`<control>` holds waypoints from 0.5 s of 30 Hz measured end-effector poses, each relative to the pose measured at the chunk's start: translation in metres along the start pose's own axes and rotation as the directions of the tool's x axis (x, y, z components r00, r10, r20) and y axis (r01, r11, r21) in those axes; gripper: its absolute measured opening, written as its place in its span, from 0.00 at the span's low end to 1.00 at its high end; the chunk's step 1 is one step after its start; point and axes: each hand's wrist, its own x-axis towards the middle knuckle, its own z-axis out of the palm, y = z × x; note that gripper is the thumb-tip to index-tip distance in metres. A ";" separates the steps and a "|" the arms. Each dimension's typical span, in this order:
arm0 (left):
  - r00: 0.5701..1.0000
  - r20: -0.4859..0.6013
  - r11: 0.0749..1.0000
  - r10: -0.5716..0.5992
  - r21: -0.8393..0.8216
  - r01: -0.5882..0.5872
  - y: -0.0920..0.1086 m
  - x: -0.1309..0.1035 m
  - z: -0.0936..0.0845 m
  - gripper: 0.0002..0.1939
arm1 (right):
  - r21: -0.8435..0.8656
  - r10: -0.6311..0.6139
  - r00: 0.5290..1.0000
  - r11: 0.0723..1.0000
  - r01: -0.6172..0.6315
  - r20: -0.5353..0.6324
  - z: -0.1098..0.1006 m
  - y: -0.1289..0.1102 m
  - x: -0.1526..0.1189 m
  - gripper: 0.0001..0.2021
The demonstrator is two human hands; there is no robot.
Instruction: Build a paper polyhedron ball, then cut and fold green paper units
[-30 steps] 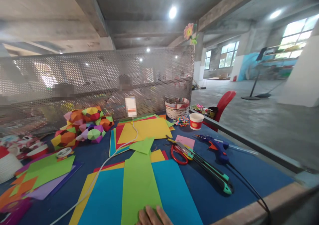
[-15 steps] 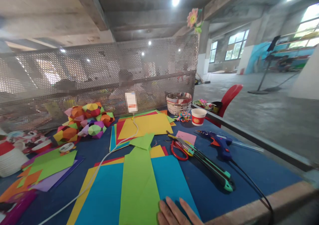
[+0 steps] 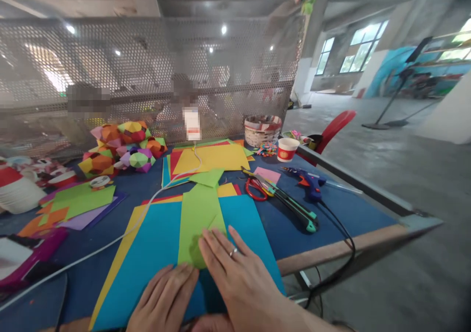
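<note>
A light green paper strip (image 3: 195, 209) lies lengthwise on a stack of coloured sheets with a blue sheet (image 3: 147, 253) on top. Its near end is turned up, with a folded corner showing. My left hand (image 3: 167, 293) has its fingers pressed together on the strip's near left edge; its thumb is hidden. My right hand (image 3: 235, 273), wearing a ring, lies with outstretched fingers across the strip's right side, the index fingertip by the folded corner. A smaller green paper piece (image 3: 209, 177) rests at the strip's far end.
Right of the stack lie a cutter knife (image 3: 290, 204), red-handled scissors (image 3: 256, 190) and a blue glue gun (image 3: 312, 182). A paper cup (image 3: 287, 149) and basket (image 3: 262, 132) stand behind. A white cable (image 3: 121, 236) crosses the left side. Paper balls (image 3: 128, 145) sit at back left.
My left hand has come into view, and my right hand has moved forward and left onto the green strip. The strip's near end is now turned up. The view has tipped downward.
</note>
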 end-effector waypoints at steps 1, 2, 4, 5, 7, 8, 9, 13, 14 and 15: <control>1.000 -0.017 1.000 -0.003 -0.007 0.003 0.000 0.004 -0.003 0.20 | 0.059 0.036 0.998 0.997 -0.039 0.057 -0.002 0.000 0.000 0.40; 1.000 -0.017 1.000 -0.019 -0.014 0.018 0.000 0.008 -0.006 0.20 | 0.106 0.066 0.991 0.991 -0.078 0.112 -0.004 0.001 -0.001 0.44; 0.999 -0.015 0.998 -0.051 -0.023 0.050 0.002 0.012 -0.010 0.18 | 0.164 0.098 0.976 0.978 -0.131 0.195 -0.007 0.005 -0.004 0.48; 0.998 -0.011 0.998 -0.061 -0.021 0.061 0.003 0.014 -0.011 0.17 | 0.179 0.101 0.970 0.974 -0.142 0.222 -0.007 0.008 -0.005 0.49; 0.997 -0.008 0.997 -0.073 -0.005 0.073 0.006 0.017 -0.012 0.17 | 0.191 0.093 0.963 0.971 -0.144 0.254 -0.007 0.011 -0.008 0.50; 0.998 -0.001 0.998 -0.067 0.004 0.067 0.008 0.019 -0.011 0.17 | 0.191 0.089 0.961 0.971 -0.142 0.262 -0.006 0.012 -0.008 0.50; 0.998 0.010 0.998 -0.055 0.008 0.055 0.010 0.021 -0.010 0.18 | 0.190 0.086 0.960 0.972 -0.140 0.267 -0.005 0.012 -0.009 0.50; 0.999 0.035 1.000 0.013 -0.024 -0.012 0.021 0.030 0.000 0.26 | 0.189 0.080 0.959 0.973 -0.135 0.273 0.000 0.012 -0.010 0.48; 0.999 0.041 1.000 0.016 -0.026 -0.015 0.023 0.031 0.002 0.26 | 0.188 0.078 0.960 0.973 -0.132 0.269 0.001 0.013 -0.010 0.48; 0.999 0.043 0.999 0.016 -0.030 -0.014 0.025 0.032 0.004 0.26 | 0.187 0.076 0.961 0.974 -0.129 0.265 0.001 0.013 -0.010 0.48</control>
